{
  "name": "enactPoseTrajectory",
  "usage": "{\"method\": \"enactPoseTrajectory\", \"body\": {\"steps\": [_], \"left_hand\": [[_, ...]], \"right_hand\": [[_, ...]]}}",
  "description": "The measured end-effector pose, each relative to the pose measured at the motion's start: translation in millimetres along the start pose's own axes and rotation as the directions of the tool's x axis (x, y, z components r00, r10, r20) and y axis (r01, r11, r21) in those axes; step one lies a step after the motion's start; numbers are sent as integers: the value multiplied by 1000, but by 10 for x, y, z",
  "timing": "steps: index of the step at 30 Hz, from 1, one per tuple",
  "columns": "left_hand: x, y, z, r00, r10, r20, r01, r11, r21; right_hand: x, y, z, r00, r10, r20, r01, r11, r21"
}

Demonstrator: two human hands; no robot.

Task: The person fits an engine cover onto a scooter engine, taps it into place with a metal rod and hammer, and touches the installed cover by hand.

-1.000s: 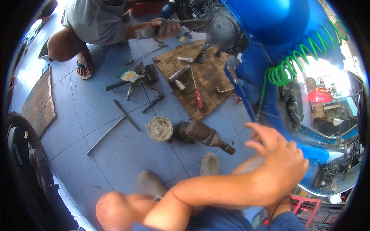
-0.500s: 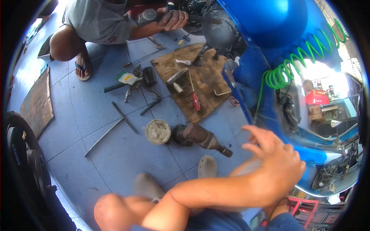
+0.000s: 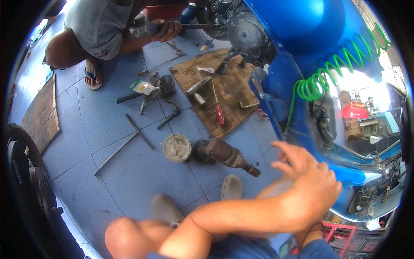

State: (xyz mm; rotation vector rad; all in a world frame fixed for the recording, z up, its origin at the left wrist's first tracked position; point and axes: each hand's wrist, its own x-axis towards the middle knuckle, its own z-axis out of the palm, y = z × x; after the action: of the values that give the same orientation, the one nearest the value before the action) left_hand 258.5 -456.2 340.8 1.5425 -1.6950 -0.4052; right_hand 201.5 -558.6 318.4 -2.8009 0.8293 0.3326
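Observation:
My left forearm reaches across my knees, and my left hand (image 3: 312, 185) bends over at the lower right, beside the blue bodywork (image 3: 345, 172). Two of its fingers point left with a gap between them; it holds nothing visible. My right forearm (image 3: 310, 237) shows only in part beneath it, and my right hand is hidden. Left of my hand, an impact wrench (image 3: 226, 153) lies on the floor beside a round tin (image 3: 177, 147). Across from me, a crouching person's hand (image 3: 168, 31) grips a dark-handled bar (image 3: 196, 26) pointing at the motor scooter's round grey engine cover (image 3: 244, 34).
Cardboard (image 3: 235, 86) carries a red screwdriver (image 3: 219, 113), a hex key (image 3: 249, 105) and sockets. A rubber mallet (image 3: 167, 86) and a T-handle wrench (image 3: 129, 141) lie on the tiles. A green coiled hose (image 3: 310, 88) hangs at right; a black tyre (image 3: 19, 138) stands left.
The other person has leaned left and drawn the bar back from the engine cover; their hammer has shifted left too. My arms have stayed put.

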Motion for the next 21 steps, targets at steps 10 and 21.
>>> {"method": "enactPoseTrajectory", "body": {"steps": [10, 21], "left_hand": [[-4, -20, 13, 1000, -7, 4, 7, 1000, 0], [-4, 11, 35, 999, -2, -43, 3, 1000, 29]], "right_hand": [[75, 33, -40, 990, -7, 138, 10, 1000, -25], [86, -16, -93, 982, 22, 187, -16, 999, -36]]}}
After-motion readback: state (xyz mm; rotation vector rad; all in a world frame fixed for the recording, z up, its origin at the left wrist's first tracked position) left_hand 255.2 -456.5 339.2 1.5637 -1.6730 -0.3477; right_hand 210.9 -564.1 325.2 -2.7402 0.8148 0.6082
